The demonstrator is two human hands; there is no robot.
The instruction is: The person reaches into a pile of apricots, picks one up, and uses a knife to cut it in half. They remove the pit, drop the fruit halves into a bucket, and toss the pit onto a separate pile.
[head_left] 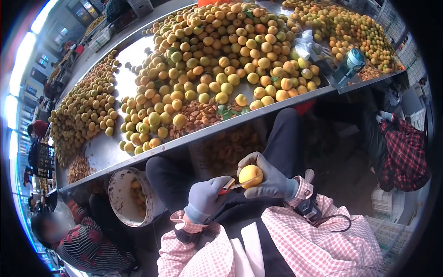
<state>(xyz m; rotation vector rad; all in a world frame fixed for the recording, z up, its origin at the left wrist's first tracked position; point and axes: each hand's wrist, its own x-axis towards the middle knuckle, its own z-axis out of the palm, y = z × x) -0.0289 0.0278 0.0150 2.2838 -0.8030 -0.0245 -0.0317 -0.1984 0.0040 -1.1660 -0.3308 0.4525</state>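
My left hand, in a grey glove, is closed round the orange-red handle of a small knife. Its short blade reaches right and lies against the lower side of a round yellow fruit. That fruit sits in the curled fingers of my right hand, also gloved in grey. Both hands are close together above my lap. Ahead of them, a large heap of similar yellow-orange fruit covers the metal table. Brown pieces and some green leaves lie near its front edge.
A dirty white bucket with yellow-brown pieces inside stands left of my knee. At the table's right end is a teal-lidded bottle. A person in a striped top sits at lower left; another in a checked sleeve is at right.
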